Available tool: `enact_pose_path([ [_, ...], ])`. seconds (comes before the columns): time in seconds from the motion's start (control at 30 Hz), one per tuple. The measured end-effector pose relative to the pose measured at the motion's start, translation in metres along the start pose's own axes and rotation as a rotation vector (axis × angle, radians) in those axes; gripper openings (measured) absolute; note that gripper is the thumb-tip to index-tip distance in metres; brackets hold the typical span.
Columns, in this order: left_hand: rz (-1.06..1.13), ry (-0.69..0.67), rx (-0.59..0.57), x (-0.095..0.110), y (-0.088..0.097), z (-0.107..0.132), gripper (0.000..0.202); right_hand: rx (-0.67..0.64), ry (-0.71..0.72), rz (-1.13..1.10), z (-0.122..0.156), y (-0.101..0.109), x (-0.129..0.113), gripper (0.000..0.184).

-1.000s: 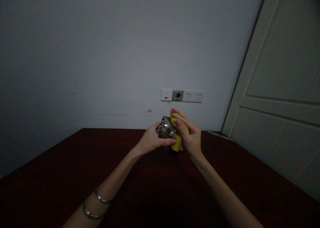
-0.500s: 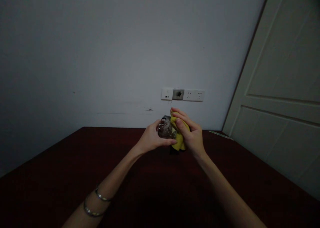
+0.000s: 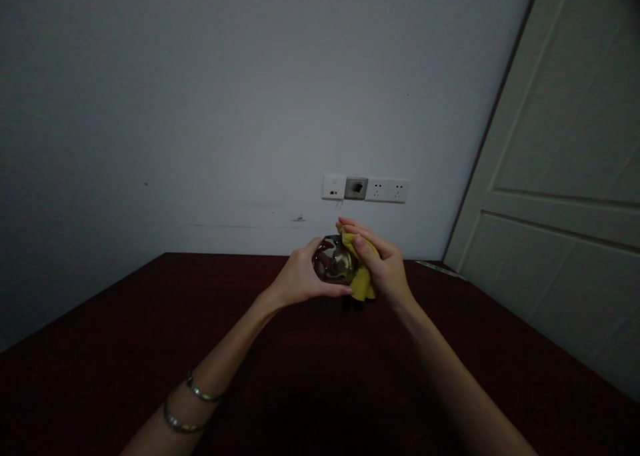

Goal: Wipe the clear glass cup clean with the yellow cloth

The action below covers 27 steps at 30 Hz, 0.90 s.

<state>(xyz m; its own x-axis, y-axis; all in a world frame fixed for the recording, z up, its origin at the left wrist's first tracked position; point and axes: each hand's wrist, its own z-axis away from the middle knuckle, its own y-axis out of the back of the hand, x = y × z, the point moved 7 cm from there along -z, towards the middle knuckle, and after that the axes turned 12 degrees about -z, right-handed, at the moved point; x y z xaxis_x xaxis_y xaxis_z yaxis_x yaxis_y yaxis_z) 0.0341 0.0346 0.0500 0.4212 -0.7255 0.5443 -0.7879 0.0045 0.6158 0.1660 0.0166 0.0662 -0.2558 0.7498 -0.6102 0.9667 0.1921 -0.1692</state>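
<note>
My left hand is closed around the left side of a shiny, see-through rounded glass object, its thumb along the lower edge. Whether this is a bowl, a cup or something else I cannot tell. In my right hand is a bunched yellow cloth, pressed against the right side of the glass object. A fold of the cloth hangs below the fingers. Both hands are raised in front of me, above the dark red table.
The dark red table reaches back to a pale wall. Wall sockets sit just above its far edge. On the right stands a panelled door, with a thin flat strip near its foot.
The glass object has turned in my left hand, now showing a clearer, rounder face. My right hand and the cloth have shifted slightly, and the cloth covers less of the object.
</note>
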Motion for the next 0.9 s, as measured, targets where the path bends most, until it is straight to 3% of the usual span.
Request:
enact_pose_path([
  [0.07, -0.029, -0.010, -0.003, 0.002, 0.001, 0.000, 0.070, 0.058, -0.102, -0.080, -0.001, 0.004, 0.010, 0.021],
  [0.13, -0.018, -0.001, -0.008, 0.000, -0.001, 0.000, 0.070, 0.080, -0.099, -0.070, -0.001, 0.004, 0.010, 0.021],
  [0.37, 0.111, 0.065, 0.024, -0.017, -0.006, -0.003, 0.054, -0.123, 0.250, 0.259, 0.012, -0.028, -0.028, 0.021],
  [0.6, 0.382, 0.070, -0.037, -0.004, -0.009, -0.002, 0.062, 0.000, 0.054, 0.038, -0.001, -0.002, -0.006, 0.018],
  [0.67, 0.450, 0.097, -0.075, -0.003, -0.012, -0.002, 0.060, 0.010, 0.074, 0.042, -0.001, 0.000, -0.007, 0.019],
  [0.8, 0.536, 0.151, -0.116, -0.009, -0.018, -0.003, 0.051, -0.101, 0.252, 0.174, 0.007, -0.014, -0.027, 0.021],
  [0.9, 0.564, 0.149, -0.113, -0.011, -0.020, -0.004, 0.052, -0.205, 0.287, 0.224, 0.010, -0.021, -0.033, 0.024],
])
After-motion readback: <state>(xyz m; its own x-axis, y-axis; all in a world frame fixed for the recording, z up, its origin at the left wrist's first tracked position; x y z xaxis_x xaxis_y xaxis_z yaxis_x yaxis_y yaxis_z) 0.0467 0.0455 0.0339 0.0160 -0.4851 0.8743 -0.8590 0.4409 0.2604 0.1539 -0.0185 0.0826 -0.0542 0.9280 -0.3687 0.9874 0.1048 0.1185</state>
